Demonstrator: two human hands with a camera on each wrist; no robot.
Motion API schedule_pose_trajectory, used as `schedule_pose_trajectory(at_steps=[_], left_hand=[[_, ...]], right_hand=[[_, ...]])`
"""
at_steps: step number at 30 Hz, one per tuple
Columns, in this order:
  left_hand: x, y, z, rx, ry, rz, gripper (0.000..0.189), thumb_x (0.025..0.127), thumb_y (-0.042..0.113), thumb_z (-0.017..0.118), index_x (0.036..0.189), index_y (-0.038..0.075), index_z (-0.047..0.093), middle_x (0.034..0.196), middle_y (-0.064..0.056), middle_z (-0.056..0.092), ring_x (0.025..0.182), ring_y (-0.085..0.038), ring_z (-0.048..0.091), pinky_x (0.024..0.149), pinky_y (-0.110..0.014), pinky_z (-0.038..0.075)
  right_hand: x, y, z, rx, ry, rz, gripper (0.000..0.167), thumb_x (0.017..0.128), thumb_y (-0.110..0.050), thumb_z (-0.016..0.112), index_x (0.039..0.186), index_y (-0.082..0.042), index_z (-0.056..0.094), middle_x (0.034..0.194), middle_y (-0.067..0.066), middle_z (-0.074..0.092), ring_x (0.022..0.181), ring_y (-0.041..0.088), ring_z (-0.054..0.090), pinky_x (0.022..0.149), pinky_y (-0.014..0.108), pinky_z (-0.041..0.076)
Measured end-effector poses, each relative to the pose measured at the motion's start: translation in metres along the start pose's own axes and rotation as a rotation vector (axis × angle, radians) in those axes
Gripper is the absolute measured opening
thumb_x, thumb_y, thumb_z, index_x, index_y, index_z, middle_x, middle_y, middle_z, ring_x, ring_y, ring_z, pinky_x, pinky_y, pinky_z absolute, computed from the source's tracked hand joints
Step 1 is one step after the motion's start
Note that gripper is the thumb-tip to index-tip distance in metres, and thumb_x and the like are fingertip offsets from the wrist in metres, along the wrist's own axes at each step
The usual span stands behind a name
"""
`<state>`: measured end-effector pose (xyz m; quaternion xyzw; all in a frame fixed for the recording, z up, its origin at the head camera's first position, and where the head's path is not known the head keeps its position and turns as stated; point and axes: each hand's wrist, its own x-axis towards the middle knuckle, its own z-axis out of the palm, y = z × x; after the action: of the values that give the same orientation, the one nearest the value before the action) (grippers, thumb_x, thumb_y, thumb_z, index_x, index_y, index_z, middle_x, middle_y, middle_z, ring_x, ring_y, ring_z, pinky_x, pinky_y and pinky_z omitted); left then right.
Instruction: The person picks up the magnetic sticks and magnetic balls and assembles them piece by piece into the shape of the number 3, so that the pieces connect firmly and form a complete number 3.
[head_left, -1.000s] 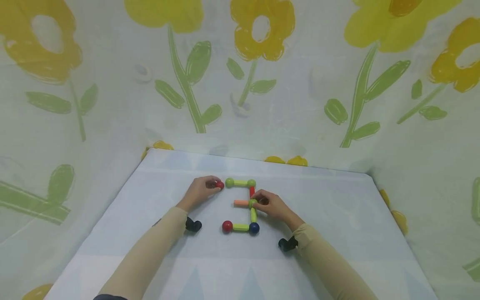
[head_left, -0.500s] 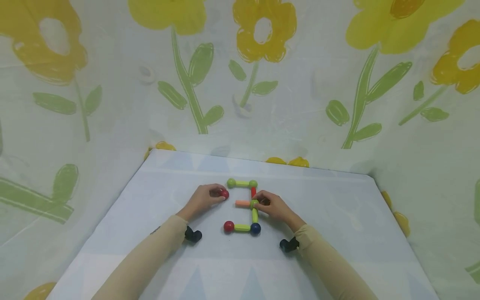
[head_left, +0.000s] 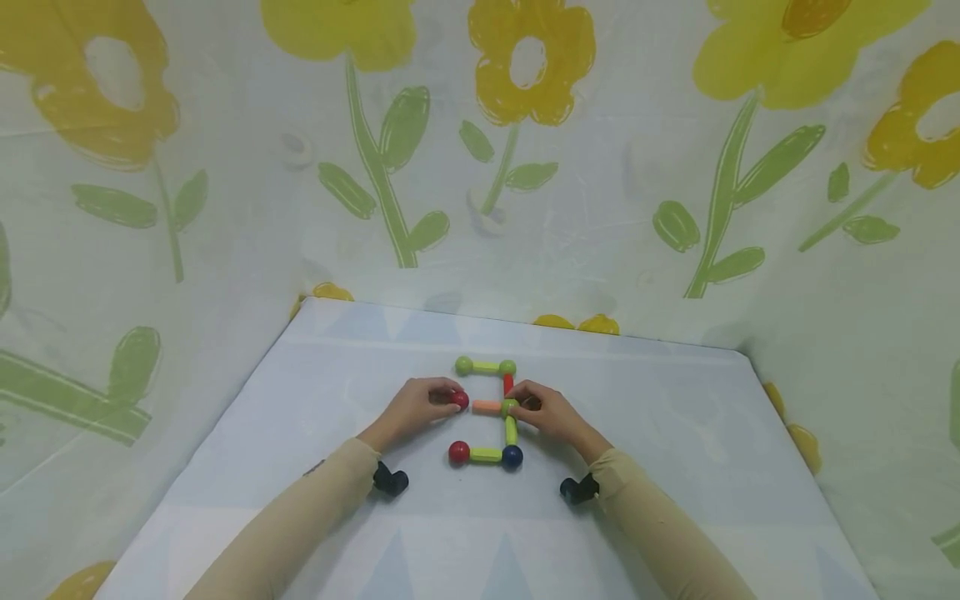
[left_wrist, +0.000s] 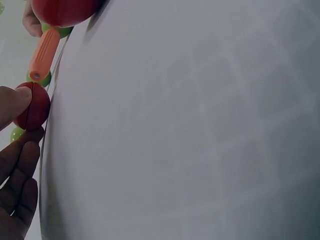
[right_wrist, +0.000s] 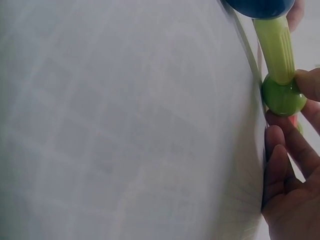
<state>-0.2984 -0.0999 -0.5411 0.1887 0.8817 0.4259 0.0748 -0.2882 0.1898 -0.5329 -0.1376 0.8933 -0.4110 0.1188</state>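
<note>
My left hand pinches a red ball between thumb and fingers, just left of the free end of an orange rod. A small gap shows between ball and rod in the left wrist view. My right hand holds the green ball at the rod's other end. From that green ball a red rod runs to a far green ball, and a yellow-green rod runs to a dark blue ball.
At the far side a yellow-green rod ends in another green ball. Nearer, a yellow-green rod joins the blue ball to a second red ball. All lie on a white table before flower-print cloth.
My left hand has carried the red ball nearer and to the right, from beside the far green ball to the orange rod's end. The right hand keeps its hold on the green ball.
</note>
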Motion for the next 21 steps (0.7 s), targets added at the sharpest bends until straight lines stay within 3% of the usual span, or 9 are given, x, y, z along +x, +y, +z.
schedule_pose_trajectory(at_steps=[21], left_hand=[[0.0014, 0.0032, 0.0075, 0.046, -0.004, 0.047, 0.032, 0.089, 0.021, 0.08, 0.12, 0.018, 0.073, 0.107, 0.008, 0.074, 0.104, -0.012, 0.067, 0.096, -0.037, 0.052]], right_hand=[[-0.001, 0.0063, -0.002, 0.03, -0.006, -0.014, 0.023, 0.096, -0.031, 0.071, 0.116, -0.02, 0.068, 0.099, -0.003, 0.064, 0.091, 0.018, 0.056, 0.081, 0.033, 0.048]])
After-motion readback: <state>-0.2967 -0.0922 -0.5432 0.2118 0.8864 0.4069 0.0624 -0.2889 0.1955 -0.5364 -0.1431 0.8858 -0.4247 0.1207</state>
